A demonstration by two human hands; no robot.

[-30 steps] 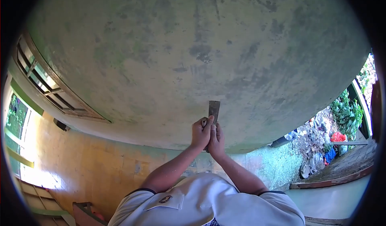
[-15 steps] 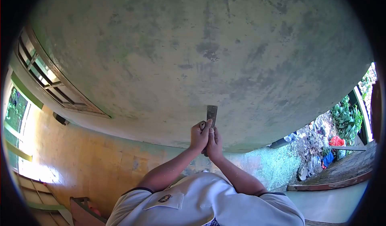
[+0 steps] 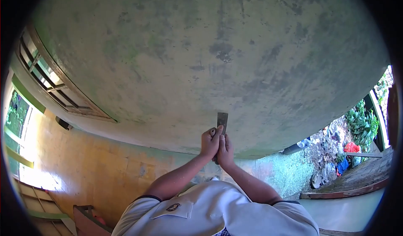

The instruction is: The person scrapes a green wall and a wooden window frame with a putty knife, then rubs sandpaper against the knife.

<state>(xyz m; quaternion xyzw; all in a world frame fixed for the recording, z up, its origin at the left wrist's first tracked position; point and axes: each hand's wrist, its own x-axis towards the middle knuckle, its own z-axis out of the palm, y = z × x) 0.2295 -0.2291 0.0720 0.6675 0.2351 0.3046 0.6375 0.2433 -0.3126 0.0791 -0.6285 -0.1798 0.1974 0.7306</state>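
A flat metal scraper [image 3: 222,119] points up toward the patchy green-grey wall [image 3: 168,80], its blade at or close to the surface. My left hand [image 3: 210,142] is wrapped round the tool, and a small rounded end of something shows at its fingers. Pressed against it on the right, my right hand [image 3: 225,150] also grips the scraper. The lower end of the tool shows just under the hands. Dark stains and scuffed marks cover the wall above the blade.
At the left is a wooden-framed window [image 3: 63,89]. Yellowish floor tiles [image 3: 113,164] lie below the wall. Rubble with a red plastic bag [image 3: 351,147] and green plants [image 3: 363,122] are at the right, beside a ledge [image 3: 348,192]. A brown wooden piece [image 3: 88,223] stands at lower left.
Both hands and the scraper have shifted slightly down and to the right in the view. The grip looks the same.
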